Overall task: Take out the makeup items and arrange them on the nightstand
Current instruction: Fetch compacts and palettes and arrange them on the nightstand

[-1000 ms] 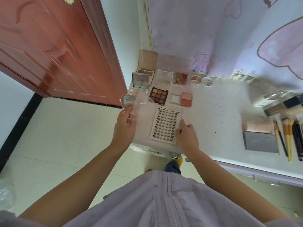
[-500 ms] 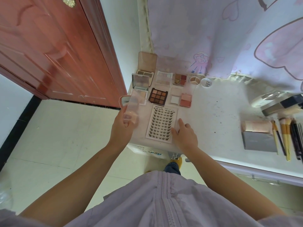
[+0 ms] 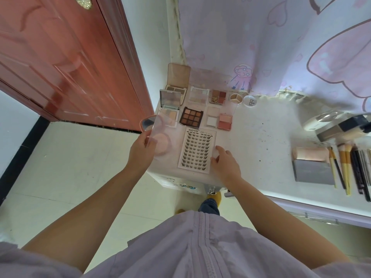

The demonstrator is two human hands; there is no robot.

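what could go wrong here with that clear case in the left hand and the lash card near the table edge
1. The left hand grips the clear case by one side only, partly out past the nightstand corner; a slip could drop it to the floor.
2. The lash card lies close to the front edge, under the right hand; a nudge might push it off.
3. Setting the case down may bump the open palette beside it.

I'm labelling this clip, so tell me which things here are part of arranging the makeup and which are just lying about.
Job:
left hand gripping clear-lidded compact
right hand touching lash card
brown palette
nightstand

Lying about:
red door
curtain
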